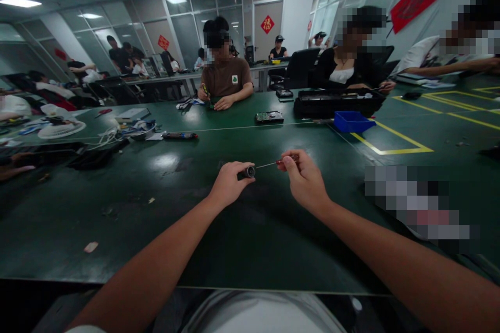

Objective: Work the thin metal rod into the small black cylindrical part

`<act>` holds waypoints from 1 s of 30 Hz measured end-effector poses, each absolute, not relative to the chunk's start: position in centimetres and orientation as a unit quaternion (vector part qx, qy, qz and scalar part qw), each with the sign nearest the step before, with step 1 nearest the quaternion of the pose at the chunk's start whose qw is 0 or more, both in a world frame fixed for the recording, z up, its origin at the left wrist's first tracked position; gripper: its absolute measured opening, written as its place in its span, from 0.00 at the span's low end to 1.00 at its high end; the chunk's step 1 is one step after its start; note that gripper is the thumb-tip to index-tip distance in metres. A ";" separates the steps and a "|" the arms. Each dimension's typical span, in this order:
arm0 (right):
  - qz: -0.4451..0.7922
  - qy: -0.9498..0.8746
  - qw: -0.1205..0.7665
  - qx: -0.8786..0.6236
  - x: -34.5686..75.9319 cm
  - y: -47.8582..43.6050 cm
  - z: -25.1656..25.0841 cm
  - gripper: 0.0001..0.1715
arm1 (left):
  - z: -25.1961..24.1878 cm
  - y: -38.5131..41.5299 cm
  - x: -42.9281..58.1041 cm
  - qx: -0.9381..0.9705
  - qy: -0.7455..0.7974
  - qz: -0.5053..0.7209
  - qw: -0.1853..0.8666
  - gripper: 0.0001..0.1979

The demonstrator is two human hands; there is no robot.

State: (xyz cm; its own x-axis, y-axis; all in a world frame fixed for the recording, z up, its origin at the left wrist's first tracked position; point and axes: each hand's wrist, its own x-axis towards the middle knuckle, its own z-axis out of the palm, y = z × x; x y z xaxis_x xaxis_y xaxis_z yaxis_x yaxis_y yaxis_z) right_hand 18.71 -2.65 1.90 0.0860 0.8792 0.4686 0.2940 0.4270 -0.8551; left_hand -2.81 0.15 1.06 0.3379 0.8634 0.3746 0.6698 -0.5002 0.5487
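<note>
Over the middle of the green table [273,250], my left hand [228,183] grips a small dark cylindrical part [249,171], its round end turned towards the right. What kind of part it is, I cannot make out. My right hand [307,179] is closed round the red handle of a screwdriver [266,165]. The thin metal shaft points left at the round end of the part. Whether the tip touches it is too small to tell.
Beyond my hands lie a marker pen [179,136], a circuit board [269,117], a blue bin [352,122] and a long black casing [338,104]. A white round device [61,128] and cables sit at left. Co-workers sit across the table. A blurred-out object [414,200] lies right.
</note>
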 end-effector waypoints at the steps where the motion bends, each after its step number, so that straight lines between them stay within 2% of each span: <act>1: 0.251 -0.625 0.574 -0.466 18.8 -2.6 1.9 0.12 | 1.1 0.1 -2.8 0.804 0.477 0.320 0.153 0.19; 6: 0.250 -0.654 0.561 -0.442 18.8 -2.5 1.6 0.11 | 1.0 0.2 -2.7 0.805 0.480 0.311 0.160 0.19; 21: 0.198 -0.668 0.505 -0.509 18.9 -2.5 2.1 0.10 | 0.7 0.5 -2.9 0.800 0.496 0.290 0.175 0.20; 30: 0.211 -0.665 0.488 -0.525 19.0 -2.5 2.2 0.11 | 0.7 0.4 -2.7 0.764 0.504 0.333 0.226 0.17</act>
